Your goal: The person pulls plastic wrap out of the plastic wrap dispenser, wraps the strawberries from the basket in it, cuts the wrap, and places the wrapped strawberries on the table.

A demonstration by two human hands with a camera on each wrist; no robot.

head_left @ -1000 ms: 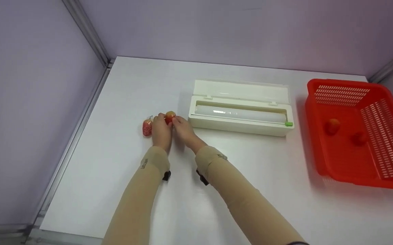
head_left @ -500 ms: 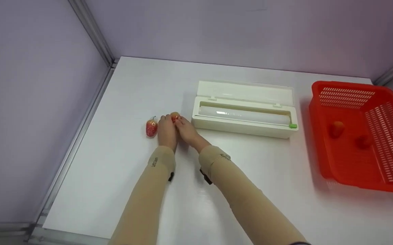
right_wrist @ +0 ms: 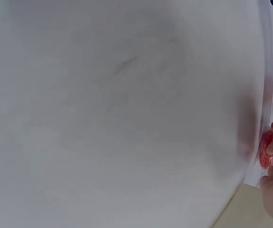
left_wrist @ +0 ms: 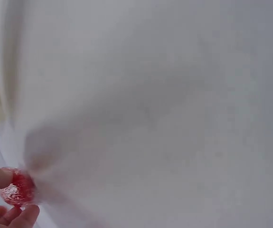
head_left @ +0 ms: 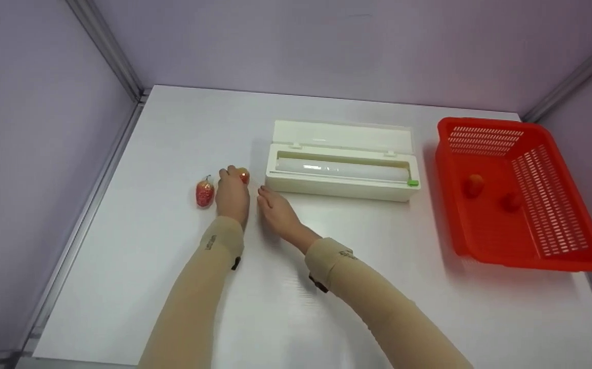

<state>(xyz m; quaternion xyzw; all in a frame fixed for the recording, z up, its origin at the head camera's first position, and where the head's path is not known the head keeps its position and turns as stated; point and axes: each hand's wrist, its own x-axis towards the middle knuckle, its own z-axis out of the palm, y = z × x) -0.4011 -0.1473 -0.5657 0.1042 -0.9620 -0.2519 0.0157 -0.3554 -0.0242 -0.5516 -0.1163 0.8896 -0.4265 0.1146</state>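
Observation:
My left hand (head_left: 232,195) holds a small red-and-yellow fruit (head_left: 244,176) between thumb and fingers. Shiny clear film covers this fruit (left_wrist: 20,190) in the left wrist view, where the thumb lies on one side and fingertips on the other. Just to its right, my right hand (head_left: 278,214) is low over the table with its fingers loosely extended, a small gap from the fruit in the head view. A second film-wrapped fruit (head_left: 205,193), red with a yellowish top and a twisted tip, lies left of my left hand. Much of the held fruit is hidden by that hand.
A white cling film dispenser (head_left: 342,187) stands right of the hands, lid folded back, with a film roll (head_left: 344,169) inside and a green slider (head_left: 413,183) at its right end. A red basket (head_left: 457,220) farther right contains two reddish fruits. Walls border the table.
My right hand has drawn away from the held fruit, to the right and toward me. My left hand stays on the fruit. The head view has shifted slightly.

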